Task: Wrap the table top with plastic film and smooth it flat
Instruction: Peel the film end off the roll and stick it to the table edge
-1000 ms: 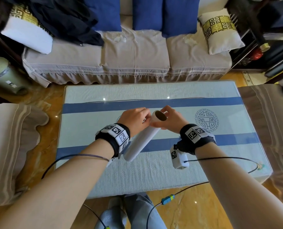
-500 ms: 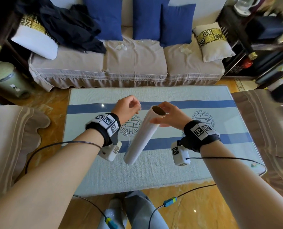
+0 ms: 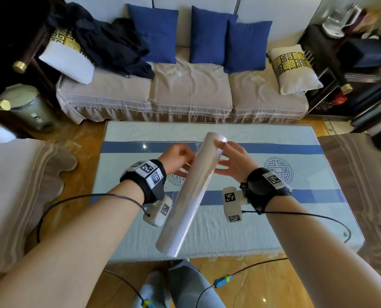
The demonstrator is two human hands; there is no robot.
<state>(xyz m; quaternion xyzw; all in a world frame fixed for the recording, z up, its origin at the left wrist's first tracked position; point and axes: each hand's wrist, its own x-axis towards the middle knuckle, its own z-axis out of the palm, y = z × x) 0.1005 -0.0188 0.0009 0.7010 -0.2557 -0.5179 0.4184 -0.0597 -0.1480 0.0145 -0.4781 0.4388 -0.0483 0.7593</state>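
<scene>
Bright daylight all over, soft shadows. Small shiny spots on the table top (image 3: 209, 232) (glassy glare). Bent and stretched at the edges, blurry in the right corner.

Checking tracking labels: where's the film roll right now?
Head view, centre: the film roll is held tilted in the air over the table, between the left hand and the right hand, which meet it near its far end.

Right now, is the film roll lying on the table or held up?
Held up. The roll slants above the table, the left hand and right hand at its far end.
</scene>
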